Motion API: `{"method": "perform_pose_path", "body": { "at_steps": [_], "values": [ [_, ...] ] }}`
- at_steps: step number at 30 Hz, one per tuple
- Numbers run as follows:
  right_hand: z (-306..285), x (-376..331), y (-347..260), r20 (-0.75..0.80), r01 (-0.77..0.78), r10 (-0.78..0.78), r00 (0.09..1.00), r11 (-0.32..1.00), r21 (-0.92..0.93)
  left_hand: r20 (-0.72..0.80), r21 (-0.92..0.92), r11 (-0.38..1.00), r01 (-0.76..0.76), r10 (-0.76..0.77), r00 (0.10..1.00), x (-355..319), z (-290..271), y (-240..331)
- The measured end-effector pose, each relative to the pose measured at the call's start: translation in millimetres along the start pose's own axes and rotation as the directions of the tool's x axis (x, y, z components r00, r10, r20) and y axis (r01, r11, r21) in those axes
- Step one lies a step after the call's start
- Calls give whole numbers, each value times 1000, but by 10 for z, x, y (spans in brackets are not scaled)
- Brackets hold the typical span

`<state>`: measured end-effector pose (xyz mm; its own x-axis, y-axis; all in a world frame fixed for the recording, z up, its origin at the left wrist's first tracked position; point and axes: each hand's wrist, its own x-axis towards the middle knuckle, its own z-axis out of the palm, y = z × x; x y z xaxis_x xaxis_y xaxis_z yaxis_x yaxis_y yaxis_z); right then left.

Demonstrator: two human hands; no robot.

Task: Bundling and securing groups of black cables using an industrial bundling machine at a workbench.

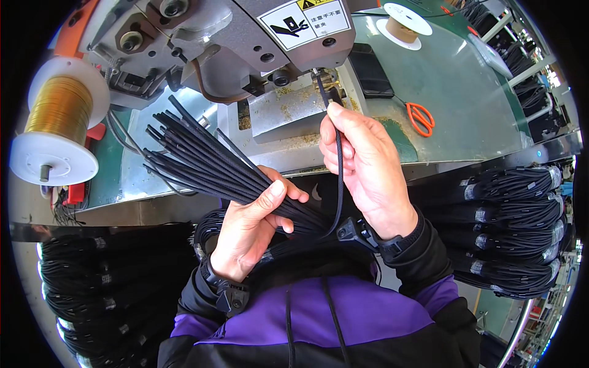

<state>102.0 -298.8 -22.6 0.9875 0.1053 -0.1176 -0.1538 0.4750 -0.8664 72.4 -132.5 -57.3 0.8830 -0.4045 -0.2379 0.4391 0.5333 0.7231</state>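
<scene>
My left hand (257,214) is closed around a thick bunch of black cords (202,150), whose loose ends fan out to the upper left over the bench. In a pinch, my right hand (365,156) grips a single black cord (339,178). That cord bends up from the bunch near my lap, and its upper part reaches the small brass-coloured tooling (331,83) under the grey machine head (288,37). Whether its tip sits inside the tooling I cannot tell. A metal block (288,113) strewn with small yellow bits lies just left of my right hand.
A spool of gold-coloured wire (61,113) hangs at the left. Orange-handled scissors (419,119), a dark flat phone-like device (370,70) and a white spool (403,26) lie on the bench to the right. Bundled black cords hang at left (110,288) and right (515,227).
</scene>
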Motion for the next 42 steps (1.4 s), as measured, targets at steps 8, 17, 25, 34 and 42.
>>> {"method": "perform_pose_path", "body": {
  "at_steps": [8,17,25,34,42],
  "values": [
    [-40,162,42,-59,9,-9,998,1000,9,-9,-27,1000,-6,6,1000,38,-5,1],
    [1,26,211,102,133,-98,990,893,-431,-24,-47,998,35,-36,999,112,73,-76],
    [-58,-49,195,-39,214,-240,970,918,-333,-12,28,999,46,-46,999,164,125,-159],
    [-3,149,33,-74,-43,52,996,991,129,-62,-60,998,-33,30,998,128,105,-30],
    [-26,180,33,-29,26,-27,999,999,-36,-57,-126,992,-14,6,998,141,154,-76]
  ]
}}
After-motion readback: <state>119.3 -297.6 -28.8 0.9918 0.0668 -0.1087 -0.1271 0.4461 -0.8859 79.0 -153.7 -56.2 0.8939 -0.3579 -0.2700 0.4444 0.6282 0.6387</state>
